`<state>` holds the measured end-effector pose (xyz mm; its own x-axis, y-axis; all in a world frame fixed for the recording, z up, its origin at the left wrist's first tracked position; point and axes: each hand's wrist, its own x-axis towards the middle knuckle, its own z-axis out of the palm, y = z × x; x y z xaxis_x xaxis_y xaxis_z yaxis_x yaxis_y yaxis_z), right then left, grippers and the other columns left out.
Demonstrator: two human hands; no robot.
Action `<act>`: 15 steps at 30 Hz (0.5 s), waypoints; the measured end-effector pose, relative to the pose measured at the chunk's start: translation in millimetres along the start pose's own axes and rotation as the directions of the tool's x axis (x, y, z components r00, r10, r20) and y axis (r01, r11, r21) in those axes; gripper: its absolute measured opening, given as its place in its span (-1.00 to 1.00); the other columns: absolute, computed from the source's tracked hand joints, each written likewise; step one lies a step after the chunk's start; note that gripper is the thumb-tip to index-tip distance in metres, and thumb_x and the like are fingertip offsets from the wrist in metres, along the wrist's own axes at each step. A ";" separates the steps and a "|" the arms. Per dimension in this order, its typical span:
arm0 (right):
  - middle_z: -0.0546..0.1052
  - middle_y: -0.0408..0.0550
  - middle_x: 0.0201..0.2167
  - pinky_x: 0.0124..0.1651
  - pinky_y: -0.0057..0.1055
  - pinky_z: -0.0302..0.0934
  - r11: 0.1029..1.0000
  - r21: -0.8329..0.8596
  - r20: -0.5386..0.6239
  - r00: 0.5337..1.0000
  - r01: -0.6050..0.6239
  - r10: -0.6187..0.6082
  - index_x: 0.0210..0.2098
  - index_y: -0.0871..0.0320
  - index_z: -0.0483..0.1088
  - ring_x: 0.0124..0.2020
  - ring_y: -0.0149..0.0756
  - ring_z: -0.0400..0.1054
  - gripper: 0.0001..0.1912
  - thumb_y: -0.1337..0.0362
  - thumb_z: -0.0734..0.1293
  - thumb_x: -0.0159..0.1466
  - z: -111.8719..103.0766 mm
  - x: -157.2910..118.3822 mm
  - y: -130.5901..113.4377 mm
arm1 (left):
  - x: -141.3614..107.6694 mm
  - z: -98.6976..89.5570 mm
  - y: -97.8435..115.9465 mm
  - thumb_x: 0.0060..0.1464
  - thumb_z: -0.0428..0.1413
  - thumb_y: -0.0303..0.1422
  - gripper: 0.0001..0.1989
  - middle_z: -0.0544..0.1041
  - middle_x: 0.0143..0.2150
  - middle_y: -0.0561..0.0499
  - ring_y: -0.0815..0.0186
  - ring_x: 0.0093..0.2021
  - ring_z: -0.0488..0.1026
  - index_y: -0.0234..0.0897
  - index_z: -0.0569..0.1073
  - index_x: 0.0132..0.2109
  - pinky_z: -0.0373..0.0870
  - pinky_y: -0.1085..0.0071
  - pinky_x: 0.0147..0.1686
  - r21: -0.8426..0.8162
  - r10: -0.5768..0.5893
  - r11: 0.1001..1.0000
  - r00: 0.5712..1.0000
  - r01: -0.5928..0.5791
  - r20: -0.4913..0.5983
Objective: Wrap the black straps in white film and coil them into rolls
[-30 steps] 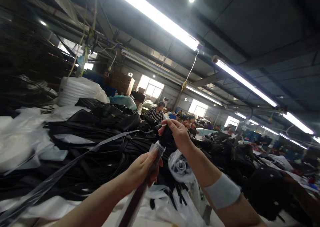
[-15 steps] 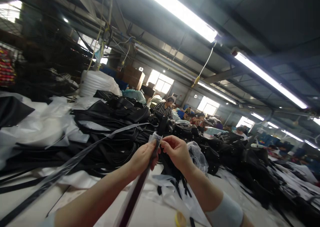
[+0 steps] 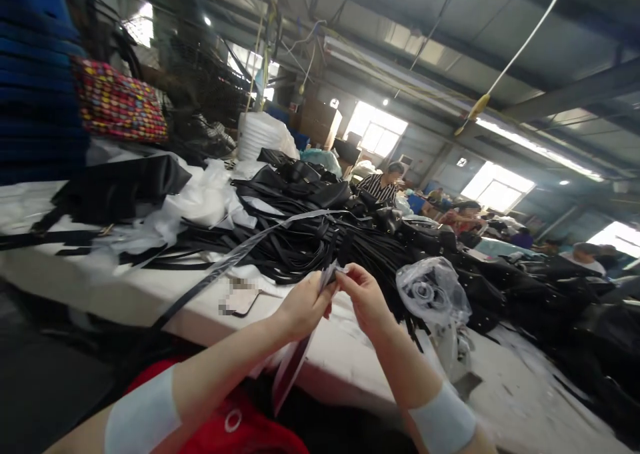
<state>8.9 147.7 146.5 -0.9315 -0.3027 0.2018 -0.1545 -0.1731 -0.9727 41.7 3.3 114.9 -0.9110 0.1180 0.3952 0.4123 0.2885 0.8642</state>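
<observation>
Both my hands meet in front of me above the table's front edge. My left hand (image 3: 307,302) is closed around a dark strap (image 3: 295,367) in a clear plastic sleeve, which hangs down below it. At the sleeve's upper end (image 3: 331,274), my right hand (image 3: 363,294) pinches the plastic between thumb and fingers. Another long plastic-wrapped strap (image 3: 220,265) runs from the lower left up toward the middle of the pile. Just behind the hands lie many loose black straps (image 3: 280,247).
Black bags (image 3: 430,234) are heaped along the white table (image 3: 350,367). A clear plastic bag with rolls (image 3: 433,291) sits to the right, a phone-like object (image 3: 240,299) to the left. A person in stripes (image 3: 379,185) is across the pile. Blue stacked crates (image 3: 40,81) stand far left.
The view has swung left and down, so the table's front edge, red clothing and blue stack now show. Both hands still hold the sleeved strap, its lower part now hanging before the table edge.
</observation>
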 end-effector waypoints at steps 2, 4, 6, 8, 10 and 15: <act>0.45 -0.21 -0.48 -0.34 -0.48 0.24 0.989 0.145 -0.063 0.998 0.000 0.009 -0.43 0.14 0.37 -0.47 -0.45 0.30 -0.71 0.13 0.51 0.07 0.7 -5.8 6.1 | -9.2 1.3 -2.8 0.29 -0.17 0.02 -0.50 0.52 -0.51 -0.02 0.26 -0.45 0.47 -0.26 0.39 -0.36 0.28 0.41 -0.38 -0.089 -0.021 0.996 1.000 0.019 -0.021; 0.48 -0.17 -0.41 -0.49 -0.50 0.19 0.969 0.248 -0.131 0.991 -0.004 0.038 -0.39 0.13 0.37 -0.54 -0.48 0.26 -0.69 0.08 0.49 0.09 0.7 -12.7 9.8 | -17.3 1.0 -5.8 0.26 -0.23 0.10 -0.39 0.54 -0.49 -0.07 0.25 -0.44 0.49 -0.29 0.41 -0.40 0.34 0.41 -0.38 -0.245 -0.077 0.968 0.995 0.060 -0.060; 0.46 -0.17 -0.42 -0.65 -0.54 0.00 0.957 0.289 -0.159 0.986 -0.003 0.051 -0.40 0.13 0.35 -0.66 -0.56 0.11 -0.68 0.05 0.47 0.11 0.1 -20.9 10.8 | -26.2 -2.9 -8.2 0.21 -0.24 0.17 -0.33 0.51 -0.54 -0.08 0.28 -0.49 0.47 -0.29 0.38 -0.48 0.36 0.42 -0.43 -0.351 -0.139 0.931 0.987 0.105 -0.074; 0.37 -0.24 -0.51 -0.70 -0.56 -0.17 0.962 0.274 -0.141 0.990 0.011 0.029 -0.38 0.12 0.36 -0.72 -0.62 -0.06 -0.69 0.07 0.48 0.10 -0.7 -30.2 8.0 | -38.1 -9.0 -8.9 0.18 -0.21 0.20 -0.32 0.42 -0.64 -0.02 0.35 -0.63 0.37 -0.27 0.32 -0.56 0.28 0.47 -0.57 -0.341 -0.183 0.921 0.982 0.188 0.049; 0.30 -0.28 -0.53 -0.69 -0.56 -0.17 0.980 0.194 -0.097 0.995 0.049 -0.031 -0.24 0.11 0.42 -0.70 -0.61 -0.08 -0.63 0.13 0.53 0.02 -1.3 -40.2 1.0 | -53.2 -13.8 -7.2 0.16 -0.15 0.20 -0.35 0.31 -0.73 0.06 0.41 -0.74 0.22 -0.25 0.28 -0.59 0.12 0.50 -0.71 -0.261 -0.226 0.917 0.931 0.303 0.287; 0.47 -0.10 -0.23 -0.40 -0.44 0.23 0.951 -0.205 -0.023 0.971 0.230 -0.240 0.03 0.03 0.46 -0.42 -0.41 0.32 -0.49 0.18 0.49 0.08 0.0 -59.5 -16.9 | -87.5 -6.2 0.9 0.14 -0.11 0.20 -0.38 0.30 -0.74 0.08 0.43 -0.77 0.20 -0.24 0.26 -0.57 0.08 0.54 -0.78 -0.177 -0.290 0.880 0.793 0.441 0.536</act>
<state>66.9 168.7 150.9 -0.8748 -0.2303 0.4262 -0.4285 -0.0422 -0.9025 121.9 -12.6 83.0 -0.8484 0.5191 -0.1035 -0.0364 0.1379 0.9898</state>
